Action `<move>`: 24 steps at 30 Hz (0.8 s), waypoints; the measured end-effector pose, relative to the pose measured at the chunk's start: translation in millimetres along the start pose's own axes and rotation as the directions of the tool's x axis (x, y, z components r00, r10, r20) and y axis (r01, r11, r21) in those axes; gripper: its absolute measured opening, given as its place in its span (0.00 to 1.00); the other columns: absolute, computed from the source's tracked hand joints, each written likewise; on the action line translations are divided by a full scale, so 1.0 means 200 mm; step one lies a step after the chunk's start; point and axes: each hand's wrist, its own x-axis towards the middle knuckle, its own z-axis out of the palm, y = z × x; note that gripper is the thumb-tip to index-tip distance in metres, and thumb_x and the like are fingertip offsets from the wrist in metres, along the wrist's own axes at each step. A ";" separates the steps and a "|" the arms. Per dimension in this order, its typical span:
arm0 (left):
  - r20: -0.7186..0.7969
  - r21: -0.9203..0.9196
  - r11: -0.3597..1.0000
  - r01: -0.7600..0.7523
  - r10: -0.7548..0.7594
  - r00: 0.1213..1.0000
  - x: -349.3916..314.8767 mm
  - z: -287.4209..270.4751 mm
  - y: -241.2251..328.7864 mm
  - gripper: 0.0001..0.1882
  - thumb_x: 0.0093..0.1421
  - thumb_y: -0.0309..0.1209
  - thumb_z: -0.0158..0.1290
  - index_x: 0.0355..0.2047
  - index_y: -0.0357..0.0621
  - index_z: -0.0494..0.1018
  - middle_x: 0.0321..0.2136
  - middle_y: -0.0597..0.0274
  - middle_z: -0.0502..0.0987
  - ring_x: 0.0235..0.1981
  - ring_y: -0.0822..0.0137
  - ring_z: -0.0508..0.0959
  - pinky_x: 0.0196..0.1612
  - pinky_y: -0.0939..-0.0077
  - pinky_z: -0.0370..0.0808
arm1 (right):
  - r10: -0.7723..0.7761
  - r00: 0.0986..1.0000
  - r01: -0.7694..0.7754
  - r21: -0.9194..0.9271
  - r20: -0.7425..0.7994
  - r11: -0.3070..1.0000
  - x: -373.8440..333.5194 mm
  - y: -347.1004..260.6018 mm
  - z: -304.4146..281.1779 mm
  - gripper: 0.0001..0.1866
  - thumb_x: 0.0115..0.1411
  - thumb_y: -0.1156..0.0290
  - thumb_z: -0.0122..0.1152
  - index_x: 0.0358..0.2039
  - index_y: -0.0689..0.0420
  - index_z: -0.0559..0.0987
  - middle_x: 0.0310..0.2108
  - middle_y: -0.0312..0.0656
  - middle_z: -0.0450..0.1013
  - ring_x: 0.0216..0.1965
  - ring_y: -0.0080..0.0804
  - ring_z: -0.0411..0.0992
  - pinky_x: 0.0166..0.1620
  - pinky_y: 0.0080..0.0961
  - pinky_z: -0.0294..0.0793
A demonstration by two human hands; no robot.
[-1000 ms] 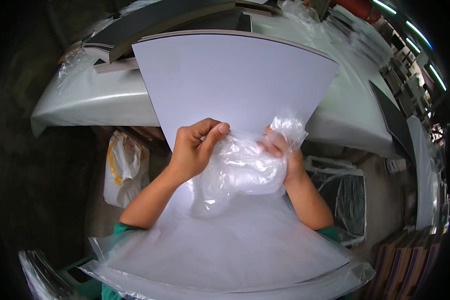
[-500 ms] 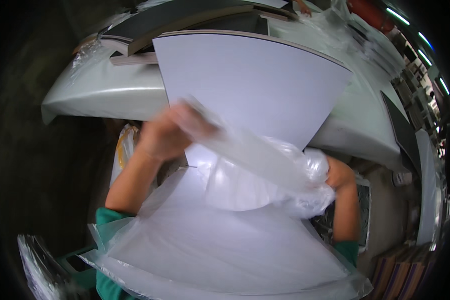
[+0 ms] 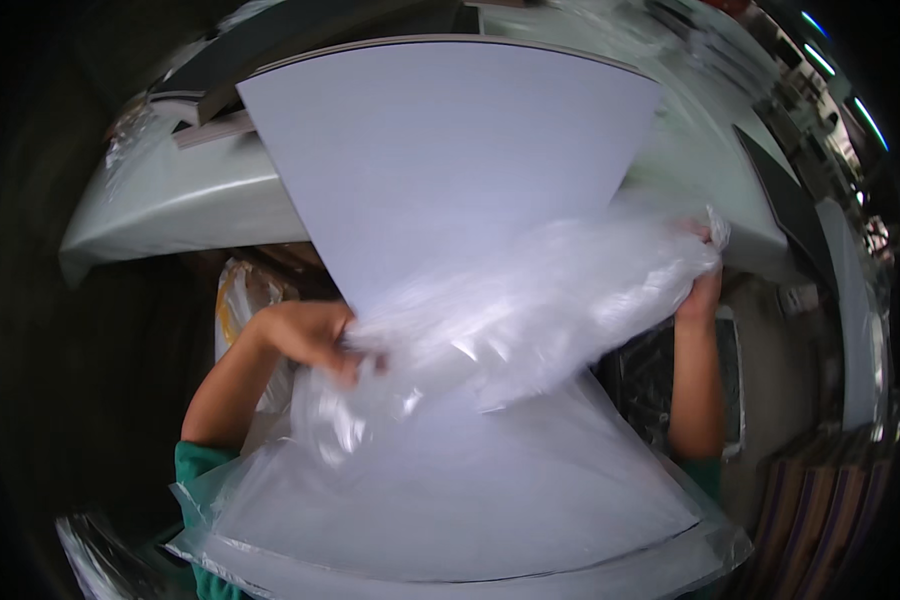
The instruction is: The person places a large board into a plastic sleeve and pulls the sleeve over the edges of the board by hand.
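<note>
Looks like early going: the clear plastic bag [image 3: 530, 310] is stretched across the white board [image 3: 450, 170], left hand [image 3: 310, 335] and right hand [image 3: 700, 285] both pinching its ends, nothing slipped inside yet.

Pale grey bench [image 3: 160, 215] runs across far side, covered in clear plastic film. Dark flat boards [image 3: 270, 45] stacked at its far left corner. Large white panel [image 3: 450, 160] overlaps its near edge.
</note>
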 end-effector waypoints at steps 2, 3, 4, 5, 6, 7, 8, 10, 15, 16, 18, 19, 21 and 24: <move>-0.033 -0.095 0.995 -0.020 0.017 0.999 -0.02 -0.06 0.01 0.17 0.51 0.37 0.45 0.34 0.34 0.70 0.30 0.52 0.70 0.28 0.62 0.72 0.32 0.74 0.70 | 0.036 0.994 0.003 -0.356 0.100 0.934 -0.03 0.02 0.09 0.29 0.46 0.71 0.62 0.49 0.60 0.64 0.44 0.41 0.66 0.46 0.31 0.64 0.50 0.28 0.62; -0.139 -0.262 0.961 -0.087 0.052 0.989 -0.05 -0.10 0.00 0.17 0.51 0.36 0.45 0.34 0.35 0.70 0.30 0.53 0.70 0.28 0.62 0.72 0.32 0.74 0.70 | 0.070 0.987 0.015 -0.521 0.142 0.854 -0.05 0.02 0.15 0.29 0.45 0.71 0.62 0.49 0.60 0.64 0.44 0.41 0.66 0.46 0.30 0.64 0.49 0.28 0.63; -0.325 -0.508 0.835 -0.212 0.042 0.945 -0.05 -0.13 0.00 0.16 0.51 0.35 0.45 0.34 0.35 0.70 0.29 0.53 0.70 0.28 0.62 0.72 0.32 0.74 0.70 | 0.119 0.976 0.034 -0.666 0.183 0.746 -0.06 0.02 0.18 0.29 0.45 0.71 0.62 0.49 0.59 0.64 0.43 0.41 0.66 0.45 0.30 0.65 0.48 0.28 0.64; -0.468 -0.637 0.699 -0.323 -0.018 0.884 -0.06 -0.15 0.02 0.15 0.51 0.34 0.45 0.35 0.35 0.70 0.29 0.53 0.69 0.28 0.62 0.72 0.32 0.74 0.70 | 0.176 0.961 0.063 -0.786 0.215 0.614 -0.07 0.03 0.19 0.29 0.45 0.71 0.62 0.49 0.59 0.64 0.42 0.40 0.66 0.44 0.30 0.65 0.47 0.28 0.66; -0.521 -0.646 0.670 -0.366 -0.037 0.853 -0.06 -0.17 0.02 0.15 0.50 0.33 0.45 0.35 0.35 0.70 0.29 0.54 0.69 0.28 0.63 0.71 0.32 0.75 0.70 | 0.193 0.954 0.079 -0.818 0.227 0.570 -0.09 0.04 0.20 0.29 0.44 0.72 0.62 0.48 0.59 0.64 0.42 0.40 0.67 0.43 0.30 0.65 0.46 0.27 0.66; -0.510 -0.601 0.731 -0.324 -0.038 0.859 -0.05 -0.17 -0.01 0.14 0.50 0.32 0.45 0.35 0.36 0.70 0.29 0.54 0.69 0.27 0.63 0.71 0.32 0.75 0.70 | 0.127 0.971 0.069 -0.748 0.202 0.660 -0.10 0.06 0.19 0.29 0.44 0.72 0.62 0.48 0.59 0.65 0.41 0.40 0.67 0.43 0.30 0.66 0.45 0.27 0.66; -0.443 -0.486 0.850 -0.205 -0.037 0.896 -0.04 -0.13 -0.07 0.14 0.50 0.31 0.45 0.35 0.36 0.70 0.28 0.55 0.69 0.27 0.63 0.71 0.31 0.75 0.70 | 0.040 0.987 0.067 -0.615 0.159 0.786 -0.10 0.07 0.16 0.29 0.44 0.73 0.62 0.48 0.60 0.65 0.41 0.40 0.67 0.42 0.30 0.66 0.44 0.27 0.66; -0.221 -0.149 0.988 -0.026 -0.008 0.975 -0.02 -0.04 -0.12 0.13 0.50 0.29 0.45 0.36 0.36 0.70 0.28 0.55 0.69 0.27 0.63 0.71 0.31 0.75 0.69 | -0.160 0.986 0.144 -0.280 -0.037 0.949 -0.10 0.07 0.11 0.28 0.43 0.74 0.62 0.47 0.60 0.65 0.39 0.40 0.68 0.41 0.30 0.67 0.43 0.26 0.67; -0.194 -0.082 0.997 -0.008 -0.008 0.981 -0.20 -0.05 -0.03 0.13 0.49 0.24 0.45 0.37 0.38 0.70 0.26 0.57 0.68 0.26 0.64 0.71 0.31 0.77 0.69 | -0.350 0.881 0.210 -0.398 -0.319 0.893 0.07 0.15 0.04 0.27 0.41 0.77 0.61 0.46 0.60 0.66 0.36 0.41 0.70 0.37 0.30 0.68 0.39 0.25 0.68; -0.283 -0.184 0.980 -0.074 0.019 0.959 -0.23 -0.09 -0.02 0.13 0.49 0.23 0.45 0.37 0.38 0.70 0.26 0.58 0.68 0.26 0.65 0.70 0.30 0.77 0.69 | -0.396 0.861 0.200 -0.503 -0.319 0.841 0.11 0.14 0.02 0.27 0.41 0.78 0.60 0.46 0.60 0.67 0.36 0.41 0.70 0.36 0.30 0.69 0.38 0.25 0.68; -0.478 -0.452 0.834 -0.317 0.073 0.875 -0.16 -0.19 0.02 0.14 0.48 0.21 0.46 0.37 0.38 0.70 0.26 0.58 0.68 0.25 0.65 0.70 0.30 0.77 0.69 | -0.678 0.715 0.315 -0.787 -0.170 0.530 0.20 -0.01 -0.03 0.22 0.41 0.80 0.58 0.41 0.61 0.70 0.32 0.39 0.71 0.32 0.27 0.69 0.34 0.22 0.69; -0.584 -0.513 0.730 -0.453 0.090 0.806 -0.11 -0.24 0.07 0.14 0.48 0.20 0.46 0.37 0.39 0.70 0.25 0.59 0.68 0.25 0.65 0.70 0.30 0.77 0.68 | -0.818 0.576 0.330 -0.911 -0.016 0.249 0.27 -0.13 -0.05 0.17 0.42 0.82 0.55 0.37 0.61 0.72 0.29 0.38 0.71 0.29 0.24 0.69 0.32 0.19 0.69; -0.709 -0.104 0.839 -0.534 0.314 0.631 0.06 -0.39 0.20 0.15 0.48 0.18 0.46 0.38 0.39 0.71 0.25 0.59 0.67 0.25 0.65 0.70 0.30 0.78 0.68 | -0.884 0.405 0.313 -0.944 0.235 -0.107 0.38 -0.37 -0.03 0.12 0.43 0.86 0.50 0.30 0.61 0.76 0.25 0.37 0.73 0.26 0.22 0.69 0.30 0.17 0.69; -0.641 0.757 0.641 0.127 0.692 0.332 0.17 -0.55 0.27 0.33 0.39 0.10 0.42 0.46 0.52 0.67 0.32 0.54 0.65 0.36 0.61 0.68 0.37 0.76 0.68 | -0.822 0.461 0.282 -0.933 0.335 -0.222 0.50 -0.37 0.26 0.25 0.39 0.88 0.48 0.42 0.57 0.72 0.39 0.43 0.70 0.36 0.33 0.71 0.40 0.24 0.68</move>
